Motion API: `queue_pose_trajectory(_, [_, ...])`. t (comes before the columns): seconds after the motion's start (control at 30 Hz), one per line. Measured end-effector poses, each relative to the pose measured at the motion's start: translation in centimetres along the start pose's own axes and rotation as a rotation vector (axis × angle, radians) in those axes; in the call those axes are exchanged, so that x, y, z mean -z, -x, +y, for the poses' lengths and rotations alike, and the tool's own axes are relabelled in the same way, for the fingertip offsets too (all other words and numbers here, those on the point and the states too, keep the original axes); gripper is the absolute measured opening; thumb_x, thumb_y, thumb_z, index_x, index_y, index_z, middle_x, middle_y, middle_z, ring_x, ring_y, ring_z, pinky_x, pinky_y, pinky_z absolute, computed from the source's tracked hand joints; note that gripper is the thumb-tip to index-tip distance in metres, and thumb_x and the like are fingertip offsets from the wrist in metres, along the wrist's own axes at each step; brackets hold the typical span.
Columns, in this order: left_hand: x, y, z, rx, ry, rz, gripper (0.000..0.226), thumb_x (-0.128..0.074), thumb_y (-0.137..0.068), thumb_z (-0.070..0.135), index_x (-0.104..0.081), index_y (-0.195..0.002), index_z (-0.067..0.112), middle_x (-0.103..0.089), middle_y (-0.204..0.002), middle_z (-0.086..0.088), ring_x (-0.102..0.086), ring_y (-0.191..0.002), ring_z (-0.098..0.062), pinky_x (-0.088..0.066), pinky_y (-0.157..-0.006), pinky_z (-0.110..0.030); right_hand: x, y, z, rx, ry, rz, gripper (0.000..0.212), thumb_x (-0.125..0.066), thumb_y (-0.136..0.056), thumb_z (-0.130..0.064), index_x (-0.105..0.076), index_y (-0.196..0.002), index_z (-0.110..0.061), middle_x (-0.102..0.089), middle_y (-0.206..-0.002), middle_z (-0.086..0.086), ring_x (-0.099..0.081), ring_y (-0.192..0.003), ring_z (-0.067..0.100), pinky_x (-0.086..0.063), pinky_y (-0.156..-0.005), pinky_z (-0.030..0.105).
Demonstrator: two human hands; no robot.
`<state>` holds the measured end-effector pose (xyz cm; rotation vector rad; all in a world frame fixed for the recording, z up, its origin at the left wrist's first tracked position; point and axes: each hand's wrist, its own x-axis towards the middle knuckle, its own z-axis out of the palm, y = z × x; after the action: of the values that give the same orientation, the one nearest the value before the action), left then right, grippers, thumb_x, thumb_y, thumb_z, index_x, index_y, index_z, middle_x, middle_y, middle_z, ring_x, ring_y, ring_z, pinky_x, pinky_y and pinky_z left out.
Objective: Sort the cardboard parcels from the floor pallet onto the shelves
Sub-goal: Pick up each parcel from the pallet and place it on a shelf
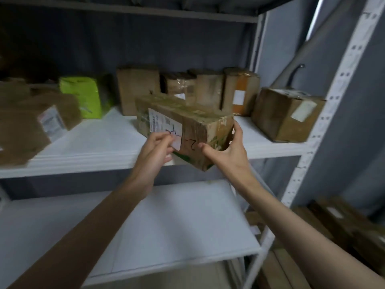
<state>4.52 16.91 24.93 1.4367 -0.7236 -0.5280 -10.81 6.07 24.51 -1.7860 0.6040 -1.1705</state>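
One parcel (187, 130) is gripped by the left hand (154, 151) and right hand (227, 149), half onto the shelf (93, 147); several parcels (208, 88) are already stored behind it.

Held parcel (187, 130), centre of the frame: brown cardboard, glossy tape, green printed patches, white label, black handwritten marks.
Packet (83, 97), left of centre: bright lime green.
Upright box (239, 93), right of centre: tan with an orange panel and white label.
Box (285, 115), far right: brown, off-white label.
Parcel (31, 124), far left: brown, white label with red print.
Shelf boards (100, 142): white.
Upright post (325, 113), right: white, perforated.
Back wall (145, 42), top: grey-blue.
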Motion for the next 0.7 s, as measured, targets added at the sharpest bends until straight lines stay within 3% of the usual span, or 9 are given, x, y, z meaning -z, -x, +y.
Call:
queue_pose_trajectory(0.17, [-3.6,3.1,-1.7,0.088,0.085,-0.021,0.026,-0.066,-0.096,0.027,-0.060,-0.118,0.016,-0.067,-0.116,-0.003,-0.067,-0.107,-0.017,-0.058,-0.090,-0.034,7.6,5.4,0.5,-0.071,-0.063,0.133,0.088,-0.078,-0.066,-0.060,-0.028,-0.138,-0.050,-0.064,-0.111,-0.034,-0.061,-0.109,-0.010,-0.054,-0.084,0.011])
queue_pose_trajectory(0.3, [-8.6,7.1,-3.4,0.165,0.101,-0.109,0.041,-0.069,-0.093,0.030,-0.056,-0.125,0.006,-0.064,-0.119,-0.007,-0.065,-0.110,-0.019,-0.058,-0.090,-0.038,13.2,9.6,1.2,-0.179,-0.156,0.212,0.097,-0.078,-0.067,-0.058,-0.030,-0.148,-0.035,-0.064,-0.128,-0.011,-0.064,-0.119,0.010,-0.054,-0.102,0.039])
queue_pose_trajectory(0.37, [-11.7,9.7,-4.3,0.208,0.130,-0.181,0.045,-0.069,-0.093,0.034,-0.056,-0.128,0.008,-0.065,-0.121,-0.005,-0.066,-0.110,-0.021,-0.059,-0.086,-0.039,16.3,12.3,1.8,-0.230,-0.182,0.236,0.105,-0.079,-0.065,-0.059,-0.026,-0.152,-0.034,-0.063,-0.135,-0.003,-0.064,-0.121,0.014,-0.052,-0.104,0.047])
queue_pose_trajectory(0.47, [-16.8,14.3,-6.1,0.274,0.181,-0.324,0.048,-0.068,-0.093,0.034,-0.056,-0.131,0.007,-0.064,-0.128,-0.012,-0.068,-0.112,-0.027,-0.058,-0.091,-0.047,21.5,16.4,3.3,-0.302,-0.213,0.259,0.098,-0.078,-0.068,-0.058,-0.028,-0.149,-0.033,-0.070,-0.123,-0.006,-0.069,-0.111,0.012,-0.059,-0.091,0.040])
queue_pose_trajectory(0.57, [-21.9,19.0,-7.9,0.298,0.262,-0.477,0.053,-0.074,-0.085,0.034,-0.059,-0.129,0.008,-0.062,-0.133,-0.018,-0.067,-0.115,-0.030,-0.055,-0.096,-0.053,26.8,20.6,4.9,-0.384,-0.241,0.267,0.092,-0.075,-0.070,-0.059,-0.034,-0.147,-0.029,-0.072,-0.086,-0.014,-0.069,-0.074,0.000,-0.054,-0.065,0.024])
queue_pose_trajectory(0.63, [-25.4,21.9,-8.9,0.301,0.354,-0.579,0.051,-0.067,-0.083,0.035,-0.061,-0.127,0.010,-0.064,-0.131,-0.018,-0.066,-0.117,-0.031,-0.058,-0.091,-0.050,30.5,23.3,5.6,-0.433,-0.258,0.288,0.088,-0.074,-0.070,-0.061,-0.041,-0.144,-0.029,-0.065,-0.082,-0.014,-0.062,-0.066,-0.002,-0.055,-0.068,0.031])
queue_pose_trajectory(0.7, [-29.0,24.7,-9.6,0.300,0.431,-0.669,0.055,-0.068,-0.079,0.037,-0.062,-0.127,0.013,-0.066,-0.129,-0.014,-0.066,-0.117,-0.029,-0.059,-0.088,-0.047,34.0,25.8,6.0,-0.466,-0.289,0.320,0.082,-0.073,-0.071,-0.061,-0.046,-0.140,-0.027,-0.063,-0.081,-0.016,-0.060,-0.061,-0.002,-0.055,-0.061,0.026])
